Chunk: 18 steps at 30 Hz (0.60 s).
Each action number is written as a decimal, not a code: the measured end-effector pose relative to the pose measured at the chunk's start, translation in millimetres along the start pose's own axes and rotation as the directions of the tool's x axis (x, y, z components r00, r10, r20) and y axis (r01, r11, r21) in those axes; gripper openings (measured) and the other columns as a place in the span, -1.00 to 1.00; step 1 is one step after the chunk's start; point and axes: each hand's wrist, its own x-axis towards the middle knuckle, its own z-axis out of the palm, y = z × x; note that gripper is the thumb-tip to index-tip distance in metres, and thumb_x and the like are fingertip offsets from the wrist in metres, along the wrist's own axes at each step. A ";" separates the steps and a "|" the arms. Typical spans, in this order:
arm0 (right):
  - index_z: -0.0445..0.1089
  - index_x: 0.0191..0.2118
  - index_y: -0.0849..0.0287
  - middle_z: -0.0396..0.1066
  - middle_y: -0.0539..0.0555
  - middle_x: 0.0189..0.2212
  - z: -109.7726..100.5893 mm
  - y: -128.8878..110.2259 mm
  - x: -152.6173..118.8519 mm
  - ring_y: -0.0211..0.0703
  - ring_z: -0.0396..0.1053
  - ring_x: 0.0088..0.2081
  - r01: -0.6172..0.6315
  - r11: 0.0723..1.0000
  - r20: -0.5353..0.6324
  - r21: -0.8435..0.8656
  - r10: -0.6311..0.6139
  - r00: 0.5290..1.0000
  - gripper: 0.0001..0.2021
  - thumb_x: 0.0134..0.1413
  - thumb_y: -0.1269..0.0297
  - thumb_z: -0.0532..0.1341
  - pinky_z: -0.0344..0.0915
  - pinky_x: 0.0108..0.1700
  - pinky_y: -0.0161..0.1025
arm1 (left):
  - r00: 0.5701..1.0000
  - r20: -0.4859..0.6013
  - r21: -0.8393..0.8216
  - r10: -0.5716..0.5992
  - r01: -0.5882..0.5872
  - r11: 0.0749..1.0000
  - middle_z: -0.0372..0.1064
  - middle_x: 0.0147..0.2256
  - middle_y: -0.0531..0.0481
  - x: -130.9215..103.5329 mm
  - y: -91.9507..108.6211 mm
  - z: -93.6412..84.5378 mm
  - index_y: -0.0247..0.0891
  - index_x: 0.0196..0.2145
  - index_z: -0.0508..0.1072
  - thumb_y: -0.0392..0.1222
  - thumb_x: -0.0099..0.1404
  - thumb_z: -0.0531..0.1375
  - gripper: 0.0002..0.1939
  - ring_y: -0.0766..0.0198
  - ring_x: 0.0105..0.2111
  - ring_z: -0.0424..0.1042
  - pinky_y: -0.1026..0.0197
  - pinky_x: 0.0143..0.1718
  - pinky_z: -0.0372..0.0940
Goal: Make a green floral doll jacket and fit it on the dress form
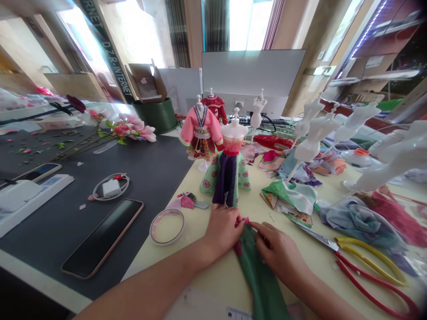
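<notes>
A long strip of green cloth [258, 271] runs from the table's near side up to my hands, with pink trim at its top end. My left hand [225, 226] is closed, pinching that pink-trimmed end from the left. On the other side my right hand [275, 249] is closed on the same end, thumb and forefinger at the cloth. Just beyond my hands stands a small white dress form [235, 129] wearing a red-banded top and a purple and green flowered skirt [243, 171]. Behind it, another form carries a pink robe [202, 129].
Scissors [333, 244] with red and yellow handles lie at right, beside piled fabric scraps [363, 222] and bare white forms [315, 138]. A tape roll [167, 226] and a phone [105, 238] are on the left. A monitor [251, 73] stands behind.
</notes>
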 end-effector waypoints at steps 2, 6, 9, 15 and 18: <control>0.37 0.00 0.11 0.39 0.09 -0.35 0.3 0.3 0.1 -0.12 0.37 -0.34 0.005 1.000 0.004 -0.019 -0.005 1.000 -0.57 0.05 0.35 -0.07 0.21 -0.34 -0.28 | 1.000 -0.002 0.003 -0.004 0.004 1.000 0.44 -0.48 0.02 0.1 0.1 -0.1 -0.25 -0.54 0.37 -0.14 0.24 0.10 -0.76 0.22 -0.39 0.36 0.12 -0.21 0.06; 0.35 0.02 0.09 0.39 0.08 -0.33 1.2 0.7 -0.3 -0.13 0.38 -0.34 0.008 0.997 0.011 -0.076 -0.007 1.000 -0.54 0.03 0.38 -0.07 0.21 -0.34 -0.30 | 1.000 0.003 0.004 -0.007 0.007 1.000 0.44 -0.48 0.03 0.5 0.3 -0.3 -0.25 -0.53 0.37 -0.14 0.24 0.11 -0.77 0.22 -0.39 0.36 0.12 -0.21 0.07; 0.34 0.03 0.08 0.38 0.08 -0.34 1.6 0.9 -0.4 -0.13 0.38 -0.34 0.010 0.994 0.023 -0.105 -0.008 1.000 -0.54 0.03 0.38 -0.08 0.21 -0.34 -0.30 | 1.000 0.007 0.003 -0.004 0.004 1.000 0.43 -0.48 0.03 0.6 0.1 -0.4 -0.25 -0.53 0.37 -0.13 0.24 0.11 -0.77 0.22 -0.39 0.36 0.12 -0.21 0.07; 0.33 0.04 0.09 0.37 0.08 -0.35 1.4 0.3 0.3 -0.12 0.38 -0.33 0.019 0.990 0.039 -0.141 -0.014 0.999 -0.53 0.02 0.39 -0.08 0.18 -0.36 -0.30 | 1.000 0.024 0.001 -0.014 0.013 1.000 0.44 -0.46 0.02 0.5 0.7 -2.1 -0.25 -0.52 0.39 -0.15 0.23 0.11 -0.79 0.22 -0.37 0.36 0.12 -0.20 0.07; 0.33 0.04 0.09 0.37 0.08 -0.36 1.1 -0.6 0.7 -0.13 0.38 -0.35 0.021 0.987 0.036 -0.158 -0.015 0.999 -0.53 0.02 0.40 -0.07 0.16 -0.38 -0.30 | 0.999 0.035 0.003 -0.019 0.019 1.000 0.44 -0.46 0.00 0.8 1.1 -2.6 -0.25 -0.51 0.40 -0.14 0.24 0.10 -0.78 0.20 -0.37 0.37 0.11 -0.19 0.07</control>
